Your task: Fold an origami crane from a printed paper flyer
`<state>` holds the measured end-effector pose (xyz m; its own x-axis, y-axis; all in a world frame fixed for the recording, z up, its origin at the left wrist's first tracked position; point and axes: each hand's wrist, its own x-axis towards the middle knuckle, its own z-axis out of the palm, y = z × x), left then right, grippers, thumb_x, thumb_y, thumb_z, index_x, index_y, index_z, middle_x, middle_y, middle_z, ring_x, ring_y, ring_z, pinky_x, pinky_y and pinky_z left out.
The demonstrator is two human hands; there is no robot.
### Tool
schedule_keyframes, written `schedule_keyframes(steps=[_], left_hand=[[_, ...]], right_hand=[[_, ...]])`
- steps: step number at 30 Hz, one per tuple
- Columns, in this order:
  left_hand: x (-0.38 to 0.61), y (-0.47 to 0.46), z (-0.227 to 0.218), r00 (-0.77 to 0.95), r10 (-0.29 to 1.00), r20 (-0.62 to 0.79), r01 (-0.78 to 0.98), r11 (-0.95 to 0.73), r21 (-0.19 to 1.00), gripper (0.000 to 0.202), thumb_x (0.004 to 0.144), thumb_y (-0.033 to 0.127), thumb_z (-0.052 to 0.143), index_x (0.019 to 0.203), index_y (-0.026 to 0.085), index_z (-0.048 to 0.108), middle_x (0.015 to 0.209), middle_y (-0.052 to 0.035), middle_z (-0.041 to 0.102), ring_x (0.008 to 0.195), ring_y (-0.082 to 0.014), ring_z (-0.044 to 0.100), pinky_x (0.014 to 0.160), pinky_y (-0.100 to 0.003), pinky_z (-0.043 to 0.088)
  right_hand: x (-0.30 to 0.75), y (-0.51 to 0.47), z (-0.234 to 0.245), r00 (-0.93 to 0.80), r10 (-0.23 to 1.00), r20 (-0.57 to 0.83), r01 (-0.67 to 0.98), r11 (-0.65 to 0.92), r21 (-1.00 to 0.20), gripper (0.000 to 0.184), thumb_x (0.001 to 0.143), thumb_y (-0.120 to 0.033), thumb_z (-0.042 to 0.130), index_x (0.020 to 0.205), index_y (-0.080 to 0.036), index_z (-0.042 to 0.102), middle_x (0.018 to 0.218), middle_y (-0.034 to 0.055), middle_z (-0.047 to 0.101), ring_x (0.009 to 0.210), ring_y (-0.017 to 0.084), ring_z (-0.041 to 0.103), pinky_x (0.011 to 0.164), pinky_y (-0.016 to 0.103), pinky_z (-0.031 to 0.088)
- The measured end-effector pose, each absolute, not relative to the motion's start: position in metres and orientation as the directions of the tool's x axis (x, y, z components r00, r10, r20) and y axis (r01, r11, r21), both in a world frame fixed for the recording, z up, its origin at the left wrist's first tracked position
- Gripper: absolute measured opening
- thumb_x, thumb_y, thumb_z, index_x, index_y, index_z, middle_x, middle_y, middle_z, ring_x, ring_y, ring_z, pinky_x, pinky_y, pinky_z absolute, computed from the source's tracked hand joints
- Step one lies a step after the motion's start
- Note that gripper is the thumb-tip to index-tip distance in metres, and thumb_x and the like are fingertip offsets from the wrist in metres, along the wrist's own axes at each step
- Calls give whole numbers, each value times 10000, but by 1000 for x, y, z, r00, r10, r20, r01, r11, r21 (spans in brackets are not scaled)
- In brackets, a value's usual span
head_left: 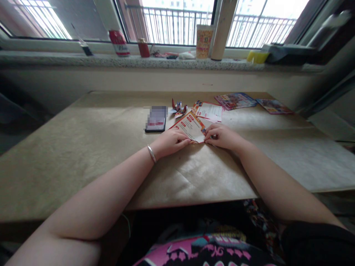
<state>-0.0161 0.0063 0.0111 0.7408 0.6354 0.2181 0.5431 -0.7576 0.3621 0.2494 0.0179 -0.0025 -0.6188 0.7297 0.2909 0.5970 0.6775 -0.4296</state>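
Note:
A printed paper leaflet (191,127), white with red labels and an orange patterned edge, lies on the table between my hands. The fingers of my left hand (172,141) are closed at its near left edge, with a bracelet around that wrist. On the right, my right hand (221,136) pinches the near right edge between thumb and fingers. Just beyond sits a small folded paper piece (181,109) with pointed tips standing up. Another leaflet (210,111) lies behind my right hand, close to the held sheet. A phone (156,120) rests left of the leaflet.
Colourful leaflets (235,101) lie in a pile at the back right, with more leaflets (274,106) beside it. On the stone windowsill (166,64) stand a red can (119,43), a red bottle (143,48), a patterned cup (204,42) and a yellow object (257,57).

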Motion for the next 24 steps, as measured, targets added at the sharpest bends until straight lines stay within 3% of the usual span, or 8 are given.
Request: schedule_keyframes(steps=[5, 12, 16, 19, 24], left_hand=[[-14, 6, 12, 643, 741, 193, 651, -661, 373, 351, 942, 381, 455, 812, 180, 713, 838, -46, 721, 795, -171, 627, 742, -283, 474], [-15, 3, 13, 658, 719, 225, 705, -693, 152, 346, 953, 382, 422, 768, 176, 630, 818, -61, 682, 751, -171, 604, 658, -270, 425], [-14, 2, 13, 591, 779, 210, 767, -623, 155, 357, 953, 418, 414, 785, 185, 624, 802, -57, 678, 716, -175, 604, 632, -271, 418], [-13, 4, 10, 541, 811, 221, 779, -583, 232, 315, 938, 403, 442, 810, 180, 624, 830, -63, 679, 767, -194, 613, 679, -290, 448], [-14, 12, 1, 488, 831, 268, 773, -554, 310, 255, 910, 355, 486, 884, 166, 654, 971, -93, 689, 974, -246, 598, 893, -379, 465]], right_hand=[[247, 18, 1, -623, 733, 272, 601, 672, -432, 76, 777, -229, 679, 768, -227, 755, 948, 62, 706, 922, 197, 639, 897, 376, 493], [246, 16, 2, -620, 740, 262, 626, 667, -404, 93, 795, -241, 659, 784, -218, 749, 945, 67, 722, 912, 200, 646, 898, 373, 488], [245, 15, 3, -635, 730, 254, 626, 678, -384, 87, 795, -242, 658, 773, -226, 741, 928, 56, 729, 914, 204, 651, 910, 371, 474], [244, 14, 5, -653, 716, 247, 618, 692, -373, 101, 809, -248, 643, 779, -230, 738, 917, 52, 728, 901, 200, 649, 895, 362, 471], [241, 12, 8, -653, 715, 251, 628, 696, -349, 108, 816, -246, 637, 803, -227, 743, 897, 57, 729, 880, 203, 642, 861, 353, 466]])
